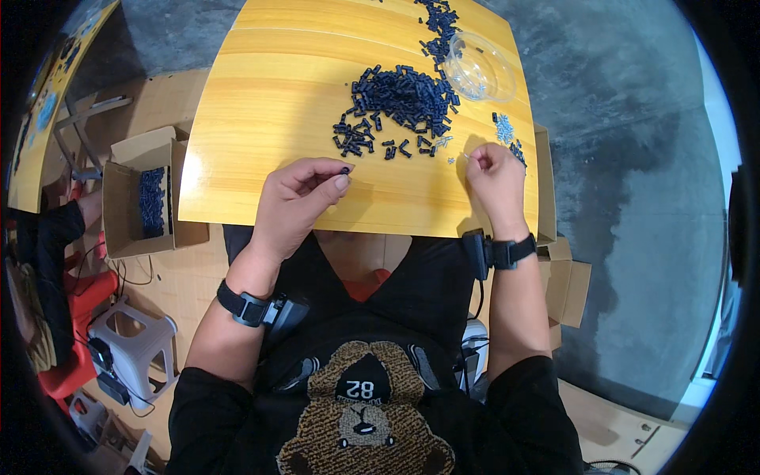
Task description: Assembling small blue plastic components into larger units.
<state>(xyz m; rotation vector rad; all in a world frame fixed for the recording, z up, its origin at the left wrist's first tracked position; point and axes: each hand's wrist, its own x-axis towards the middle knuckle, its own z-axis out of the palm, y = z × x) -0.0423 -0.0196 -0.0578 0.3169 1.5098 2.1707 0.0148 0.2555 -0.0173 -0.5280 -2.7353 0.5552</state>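
My left hand is above the table's near edge, thumb and forefinger closed on a small black plastic part. To its right, my right hand pinches a tiny pale piece, too small to name. In front of both hands lies a big heap of small black plastic parts, with several loose ones at its near edge. A few small clear pieces lie between the heap and my right hand. Beyond that hand is a small pile of silvery-clear pieces.
A round clear plastic bowl stands at the table's right side. More black parts trail toward the far edge. A cardboard box of dark parts sits left of the wooden table; another box is at right. A white stool stands lower left.
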